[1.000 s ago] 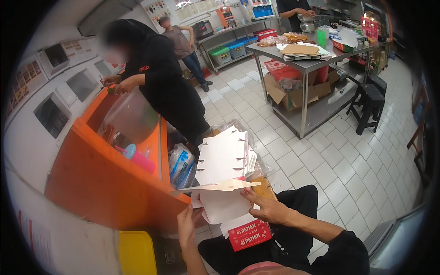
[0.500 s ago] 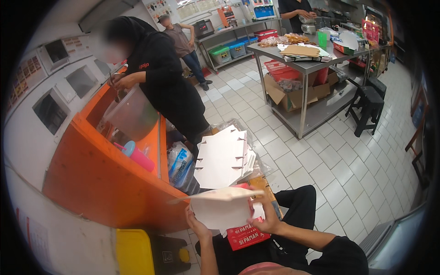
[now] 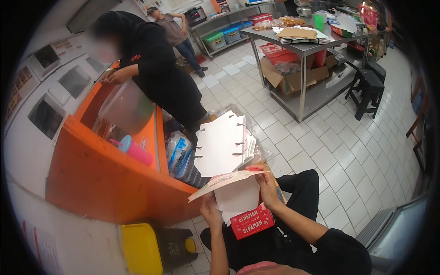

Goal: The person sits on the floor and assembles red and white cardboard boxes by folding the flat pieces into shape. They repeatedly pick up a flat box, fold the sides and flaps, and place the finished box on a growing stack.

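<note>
Between my two hands is a half-folded cardboard box [image 3: 237, 196], its pale inner side toward me and a long flap standing tilted along its far side. My left hand [image 3: 211, 211] grips its lower left side, the fingers partly hidden behind the card. At its right end my right hand [image 3: 266, 184] clasps the edge near a bit of red print. Just below, a red printed box [image 3: 252, 222] rests on my lap. Beyond the held card lies a stack of flat white box blanks [image 3: 220, 144] with slotted edges.
An orange counter [image 3: 114, 176] on the left carries a clear tub [image 3: 126, 107] and a pink tumbler [image 3: 137, 151]. A person in black [image 3: 160, 68] bends over it. A yellow-lidded bin [image 3: 142, 247] stands at lower left. A steel table [image 3: 293, 50] and black stools [image 3: 366, 91] stand beyond.
The held card has turned, its left end dropping and its right end rising. My right hand has moved up along the edge, and my left hand has shifted right. The view has tilted slightly.
</note>
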The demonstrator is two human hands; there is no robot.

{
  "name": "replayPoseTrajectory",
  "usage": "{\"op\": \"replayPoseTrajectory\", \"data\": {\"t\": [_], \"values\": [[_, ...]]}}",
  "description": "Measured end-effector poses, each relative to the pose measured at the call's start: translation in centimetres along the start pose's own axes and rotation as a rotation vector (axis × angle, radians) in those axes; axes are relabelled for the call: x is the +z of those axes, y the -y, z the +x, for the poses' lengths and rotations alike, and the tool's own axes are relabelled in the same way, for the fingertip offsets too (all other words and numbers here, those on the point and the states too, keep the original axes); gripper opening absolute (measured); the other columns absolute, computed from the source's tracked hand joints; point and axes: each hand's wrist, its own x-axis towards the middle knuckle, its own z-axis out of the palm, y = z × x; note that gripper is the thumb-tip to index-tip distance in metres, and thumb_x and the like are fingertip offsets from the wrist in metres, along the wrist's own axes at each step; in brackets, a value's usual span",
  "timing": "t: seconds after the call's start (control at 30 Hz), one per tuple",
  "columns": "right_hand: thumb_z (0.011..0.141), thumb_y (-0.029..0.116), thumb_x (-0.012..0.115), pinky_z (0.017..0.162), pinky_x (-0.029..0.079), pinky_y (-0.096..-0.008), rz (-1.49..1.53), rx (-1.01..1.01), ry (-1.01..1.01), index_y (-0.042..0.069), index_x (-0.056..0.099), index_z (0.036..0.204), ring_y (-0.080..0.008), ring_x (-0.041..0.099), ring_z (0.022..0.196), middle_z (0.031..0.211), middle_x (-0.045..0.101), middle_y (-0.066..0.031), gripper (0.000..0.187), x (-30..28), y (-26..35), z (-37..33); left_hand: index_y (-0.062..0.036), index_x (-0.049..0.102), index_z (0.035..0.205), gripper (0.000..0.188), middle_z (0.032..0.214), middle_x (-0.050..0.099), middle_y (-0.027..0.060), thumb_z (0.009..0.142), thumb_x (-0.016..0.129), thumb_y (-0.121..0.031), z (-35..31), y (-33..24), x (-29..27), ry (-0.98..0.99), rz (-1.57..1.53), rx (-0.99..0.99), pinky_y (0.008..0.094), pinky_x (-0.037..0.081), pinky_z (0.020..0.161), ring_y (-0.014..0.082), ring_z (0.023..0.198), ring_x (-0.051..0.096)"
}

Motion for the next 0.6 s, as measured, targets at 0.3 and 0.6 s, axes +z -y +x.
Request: {"op": "replayPoseTrajectory", "data": {"t": [0.3, 0.6], "values": [[0.102, 0.034, 0.056, 0.1, 0.043, -0.0298, 0.072, -0.069, -0.007, 0.0, 0.057, 0.124, -0.0185, 0.057, 0.115, 0.122, 0.06, -0.0114, 0.04, -1.2, 2.5, 2.3, 0.0092, 0.061, 0.119, 0.041, 0.111, 0.068, 0.0118, 0.107, 0.051, -0.028, 1.7, -1.5, 2.6, 0.096, 0.084, 0.18, 0.03, 0.049, 0.085, 0.0154, 0.099, 0.062], [0.091, 0.006, 0.062, 0.106, 0.039, -0.0324, -0.176, -0.291, -0.048, 0.001, 0.058, 0.122, -0.0229, 0.054, 0.121, 0.125, 0.058, -0.0132, 0.031, -1.2, 1.4, 0.6, 0.0066, 0.063, 0.112, 0.03, 0.1, 0.069, 0.0135, 0.104, 0.052, -0.02, 1.9, 6.6, 1.6, -0.014, 0.236, 0.023, 0.0325, 0.05, 0.081, 0.0184, 0.092, 0.065]]}}
